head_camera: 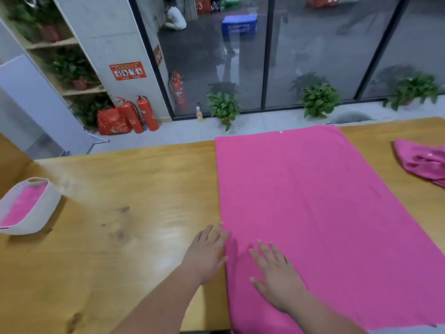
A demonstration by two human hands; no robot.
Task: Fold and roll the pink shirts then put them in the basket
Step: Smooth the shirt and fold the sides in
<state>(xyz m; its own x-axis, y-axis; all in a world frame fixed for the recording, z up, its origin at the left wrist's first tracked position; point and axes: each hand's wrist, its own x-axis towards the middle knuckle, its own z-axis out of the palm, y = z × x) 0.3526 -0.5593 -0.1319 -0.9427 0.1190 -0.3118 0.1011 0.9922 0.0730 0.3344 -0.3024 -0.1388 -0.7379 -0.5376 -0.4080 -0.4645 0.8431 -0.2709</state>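
At far left of the wooden worktop (pixel 120 237): white basket (pixel 42 213), pink fabric (pixel 24 206) lying inside. Near centre front: left hand (pixel 207 254), fingers straight and flat, palm on bare wood, fingertips touching the left edge of the flat pink shirt (pixel 313 213). Just beside it: right hand (pixel 279 280), fingers spread and straight, pressed flat on the cloth, holding nothing. Centre to right: flat pink shirt, spread as a smooth rectangle. Far right edge: crumpled pink shirt (pixel 423 162), apart from the first.
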